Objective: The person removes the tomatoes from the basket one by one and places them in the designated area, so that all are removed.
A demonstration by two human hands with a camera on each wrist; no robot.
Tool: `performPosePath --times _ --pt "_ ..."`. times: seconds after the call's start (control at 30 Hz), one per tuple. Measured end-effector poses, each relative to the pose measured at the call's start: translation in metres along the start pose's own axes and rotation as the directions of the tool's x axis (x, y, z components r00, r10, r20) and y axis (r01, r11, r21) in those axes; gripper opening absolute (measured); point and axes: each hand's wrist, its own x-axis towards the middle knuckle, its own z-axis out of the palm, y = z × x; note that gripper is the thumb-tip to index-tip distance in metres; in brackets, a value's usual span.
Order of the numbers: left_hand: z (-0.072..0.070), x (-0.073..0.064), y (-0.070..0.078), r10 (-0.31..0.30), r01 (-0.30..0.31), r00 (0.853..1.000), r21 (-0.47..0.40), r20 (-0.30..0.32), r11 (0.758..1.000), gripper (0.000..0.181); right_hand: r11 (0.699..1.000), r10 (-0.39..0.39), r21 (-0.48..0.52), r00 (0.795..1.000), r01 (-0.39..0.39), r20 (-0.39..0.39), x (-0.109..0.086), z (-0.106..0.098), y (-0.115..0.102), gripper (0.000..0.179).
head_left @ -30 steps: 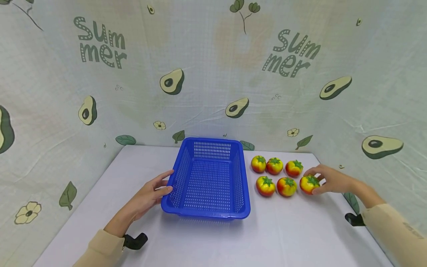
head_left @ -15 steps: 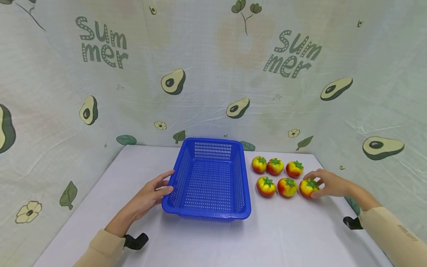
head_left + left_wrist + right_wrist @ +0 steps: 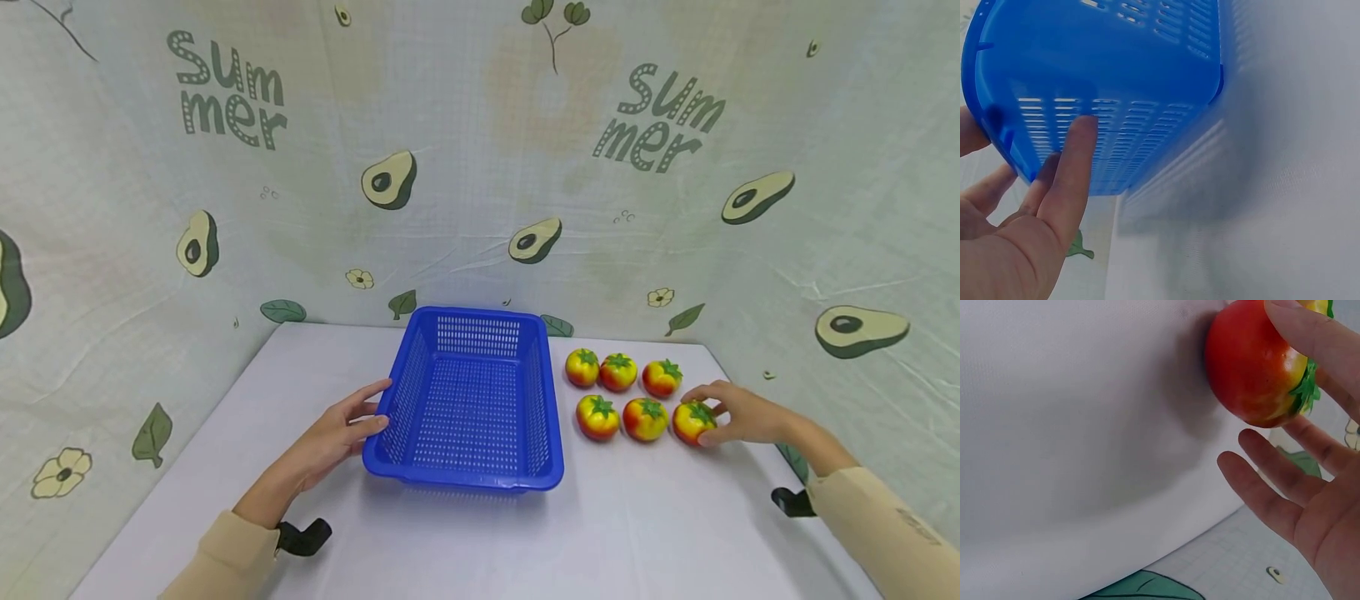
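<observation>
In the head view, my left hand (image 3: 341,429) holds the left rim of a blue plastic basket (image 3: 555,433). The left wrist view shows fingers (image 3: 1075,162) against the slotted outer wall of the basket (image 3: 1147,62), with the thumb at its rim. On the right, my right hand (image 3: 738,414) has thumb and forefinger around a red-and-yellow tomato (image 3: 692,423) with a green leafy top. Seen from the right wrist, the tomato (image 3: 1250,365) lies under the thumb, while the other fingers of the hand (image 3: 1310,481) extend loosely beside it. Nothing lies inside the basket.
Several similar tomatoes (image 3: 645,419) stand in two rows between the basket and my right hand. A white table (image 3: 600,533) carries everything. Behind and at both sides hangs a pale cloth (image 3: 450,108) printed with avocados, leaves and lettering.
My right hand has shifted slightly around the rightmost tomato, which stays at about the same spot. My left hand and the basket keep their places.
</observation>
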Motion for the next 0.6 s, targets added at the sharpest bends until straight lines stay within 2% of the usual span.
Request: performPosePath --times 0.13,0.33,0.47,0.6 --pt "-0.001 0.001 0.001 0.0 0.0 1.0 0.015 0.006 1.0 0.073 1.0 0.017 -0.018 1.0 -0.017 -0.008 -0.004 -0.002 -0.004 0.069" --pt "-0.005 0.005 -0.004 0.002 -0.004 1.0 0.086 0.024 0.996 0.071 0.995 0.059 -0.077 0.998 -0.062 -0.037 -0.009 -0.009 -0.02 0.075" --pt "-0.012 0.005 -0.005 0.023 -0.029 0.998 0.111 0.055 0.993 0.068 0.989 0.06 -0.131 0.994 -0.071 -0.086 -0.012 -0.015 -0.039 0.076" --pt "-0.023 0.005 0.0 0.073 -0.082 0.995 0.147 0.061 0.986 0.07 0.983 0.023 -0.176 0.988 -0.05 -0.151 -0.016 -0.022 -0.058 0.077"
